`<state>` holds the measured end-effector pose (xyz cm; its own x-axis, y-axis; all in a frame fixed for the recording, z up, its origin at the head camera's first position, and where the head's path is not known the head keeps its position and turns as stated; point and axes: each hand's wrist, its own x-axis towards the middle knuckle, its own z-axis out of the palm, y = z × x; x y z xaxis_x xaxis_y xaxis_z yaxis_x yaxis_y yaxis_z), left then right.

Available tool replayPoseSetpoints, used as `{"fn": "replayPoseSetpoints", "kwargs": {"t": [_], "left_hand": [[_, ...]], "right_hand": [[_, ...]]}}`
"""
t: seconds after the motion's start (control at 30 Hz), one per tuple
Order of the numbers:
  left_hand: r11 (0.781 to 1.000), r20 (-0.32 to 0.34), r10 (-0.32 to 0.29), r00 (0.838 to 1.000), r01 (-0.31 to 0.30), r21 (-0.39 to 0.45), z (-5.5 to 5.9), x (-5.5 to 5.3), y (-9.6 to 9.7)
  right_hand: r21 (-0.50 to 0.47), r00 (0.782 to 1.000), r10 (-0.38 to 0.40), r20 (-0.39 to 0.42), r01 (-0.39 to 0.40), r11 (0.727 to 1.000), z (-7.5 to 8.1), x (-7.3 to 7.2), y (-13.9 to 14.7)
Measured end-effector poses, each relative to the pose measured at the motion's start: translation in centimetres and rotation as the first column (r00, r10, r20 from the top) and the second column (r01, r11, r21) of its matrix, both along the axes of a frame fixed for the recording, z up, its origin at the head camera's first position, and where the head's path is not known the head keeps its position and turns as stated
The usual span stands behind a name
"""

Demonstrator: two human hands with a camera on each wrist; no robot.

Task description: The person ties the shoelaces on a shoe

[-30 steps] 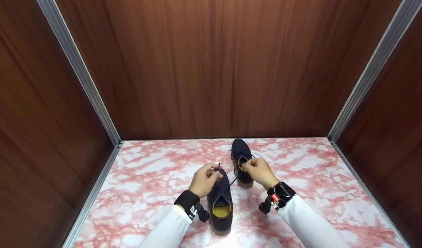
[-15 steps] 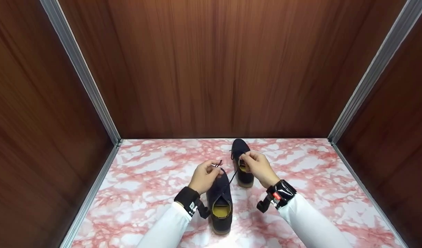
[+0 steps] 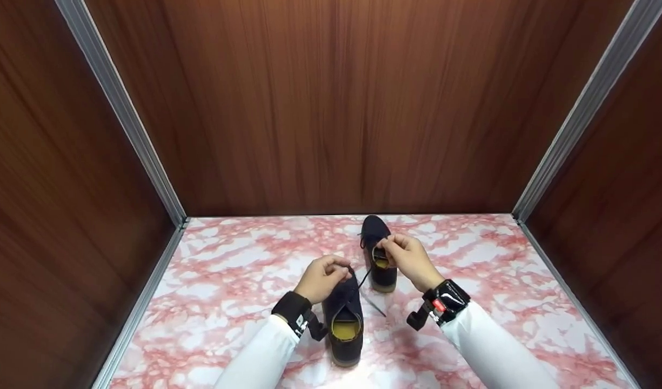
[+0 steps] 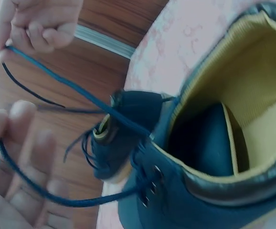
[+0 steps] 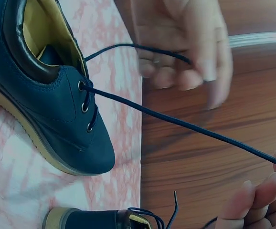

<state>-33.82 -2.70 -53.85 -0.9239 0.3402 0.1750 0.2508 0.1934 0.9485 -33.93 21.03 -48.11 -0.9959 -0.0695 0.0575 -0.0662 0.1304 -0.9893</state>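
Observation:
A dark navy lace-up shoe (image 3: 346,354) with a yellow lining stands upright between my forearms, its toe pointing away from me. My left hand (image 3: 322,278) is above its toe, pinching one end of the shoelace (image 4: 80,202) between thumb and finger. To the right, my right hand (image 3: 409,259) pinches the other lace (image 5: 185,125), which runs taut from the top eyelet. Both laces come out of the same shoe, and no knot shows between them. The matching second shoe (image 3: 383,278) stands farther off, partly behind my right hand.
Loose laces (image 4: 86,145) hang from the second shoe. Both shoes stand on a pink-and-white marbled surface (image 3: 228,302). Brown wood-grain panels (image 3: 331,108) with metal edge strips (image 3: 131,119) enclose it at the back and sides.
My right hand has risen slightly and moved a little away from me, drawing its lace up. My left hand rose a little, then came back down, still holding its lace.

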Motion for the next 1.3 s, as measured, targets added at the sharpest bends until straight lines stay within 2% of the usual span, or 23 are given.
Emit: {"fn": "replayPoseSetpoints", "kwargs": {"t": [0.2, 0.37, 0.57, 0.63, 0.83, 1.0, 1.2, 1.3], "left_hand": [[0.981, 0.08, 0.082, 0.993, -0.066, -0.183, -0.7, 0.1, -0.9], [0.973, 0.053, 0.117, 0.992, -0.104, -0.205, -1.0, 0.2, -1.0], [0.957, -0.037, 0.095, 0.995, -0.101, -0.273, -1.2, 0.3, -0.5], [0.951, -0.036, 0.083, 0.996, -0.09, -0.297, -1.3, 0.4, -0.3], [0.952, 0.018, 0.015, 1.0, -0.009, -0.308, -1.7, 0.6, 0.1], [0.942, 0.005, -0.04, 0.999, 0.039, -0.333, -1.8, 0.8, 0.4], [0.926, -0.013, -0.052, 0.999, 0.044, -0.374, -1.9, 0.8, 1.0], [0.923, -0.022, -0.036, 0.999, 0.024, -0.384, -2.0, 0.8, 1.2]], "right_hand": [[0.069, 0.999, 0.04, -0.008, -0.04, 0.997, 0.0, 0.0, -0.2], [0.13, 0.998, 0.063, -0.024, -0.06, 0.99, -0.1, 0.0, -0.5], [0.14, 0.998, 0.067, -0.022, -0.063, 0.988, -0.4, -0.3, -1.0], [0.141, 0.997, 0.074, -0.026, -0.069, 0.988, -0.5, -0.5, -1.2], [0.194, 0.995, 0.072, -0.062, -0.058, 0.979, -0.6, -1.2, -2.0], [0.261, 0.995, 0.057, -0.08, -0.034, 0.965, -0.5, -1.7, -2.6], [0.291, 0.995, 0.069, -0.073, -0.045, 0.956, 0.2, -2.7, -3.6], [0.366, 0.988, 0.11, -0.109, -0.063, 0.928, 0.9, -3.3, -4.0]]}}
